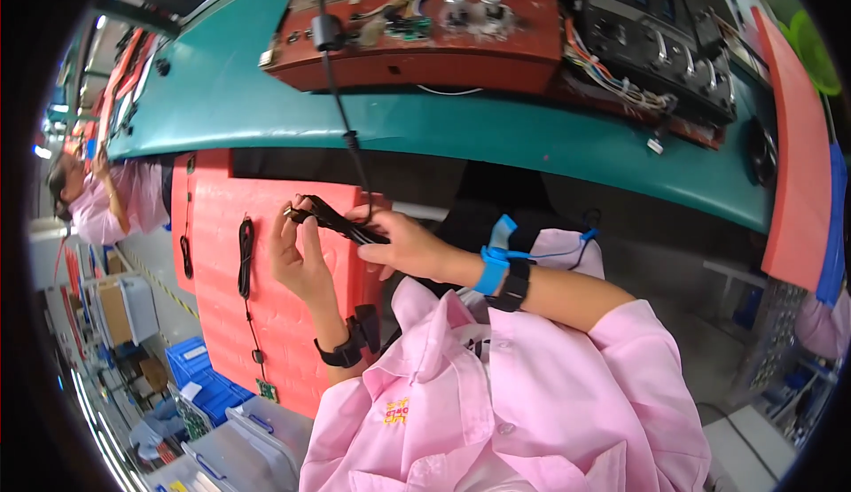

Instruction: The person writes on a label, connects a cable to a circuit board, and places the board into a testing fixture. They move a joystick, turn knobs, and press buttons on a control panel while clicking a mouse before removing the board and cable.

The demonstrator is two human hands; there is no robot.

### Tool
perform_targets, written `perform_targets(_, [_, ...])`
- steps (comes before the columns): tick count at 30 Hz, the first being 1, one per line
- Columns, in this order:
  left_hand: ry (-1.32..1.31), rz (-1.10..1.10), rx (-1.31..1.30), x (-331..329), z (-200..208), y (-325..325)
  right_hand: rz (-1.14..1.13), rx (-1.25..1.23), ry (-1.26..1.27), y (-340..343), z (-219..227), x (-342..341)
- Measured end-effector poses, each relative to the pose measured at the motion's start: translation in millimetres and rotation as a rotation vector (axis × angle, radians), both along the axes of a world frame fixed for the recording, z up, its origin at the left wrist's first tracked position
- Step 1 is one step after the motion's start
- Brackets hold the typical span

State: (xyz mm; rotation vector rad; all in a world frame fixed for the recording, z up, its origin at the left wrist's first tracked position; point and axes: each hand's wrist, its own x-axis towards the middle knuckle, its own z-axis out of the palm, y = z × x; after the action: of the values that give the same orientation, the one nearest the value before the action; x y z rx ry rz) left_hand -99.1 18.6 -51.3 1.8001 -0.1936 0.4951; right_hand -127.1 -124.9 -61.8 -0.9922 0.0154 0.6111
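A coiled black cable [335,221] is bunched between my hands, just off the near edge of the green table. My right hand [403,242] is closed round the bundle from the right. At the bundle's left end, my left hand [303,266] pinches the cable near its plug with thumb and fingertips. From the bundle one strand runs up over the table edge to a black cylindrical lump [326,33] in front of the red box. A blue strap [493,266] with a blue cord circles my right wrist, beside a black band.
A red test box [417,71] and a black fixture with wires [656,40] stand on the green table [222,93]. On the pink foam board [288,315] at left lie a bundled cable [245,257] and a small circuit board [267,391]. Blue bins [199,368] stand lower left; another person [115,195] is far left.
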Motion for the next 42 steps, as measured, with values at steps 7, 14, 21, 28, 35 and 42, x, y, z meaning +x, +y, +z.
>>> perform_targets(7, [0.021, -0.094, 0.671, 22.8, 8.7, -5.6, -0.265, -0.322, -0.371, 29.2, -24.5, -1.5])
perform_targets(14, [-0.115, -0.281, 0.869, 44.7, 26.8, -1.3, -0.101, -0.244, -0.417, -4.6, -14.4, 20.5])
perform_targets(21, [0.114, -0.089, 0.469, 62.6, 51.8, -4.4, -0.429, -0.924, -1.052, -52.2, 27.0, -1.0])
perform_targets(28, [0.010, -0.030, 0.586, 76.4, 72.4, -27.2, -0.559, -0.931, -1.072, -112.0, 50.3, 9.0])
perform_targets(35, [-0.113, 0.077, 0.781, 91.8, 81.7, -36.7, -0.566, -0.807, -0.812, -116.0, 52.9, 8.9])
perform_targets(42, [-0.065, 0.061, 0.776, 94.2, 85.1, -37.2, -0.562, -0.798, -0.841, -117.1, 50.8, 9.9])
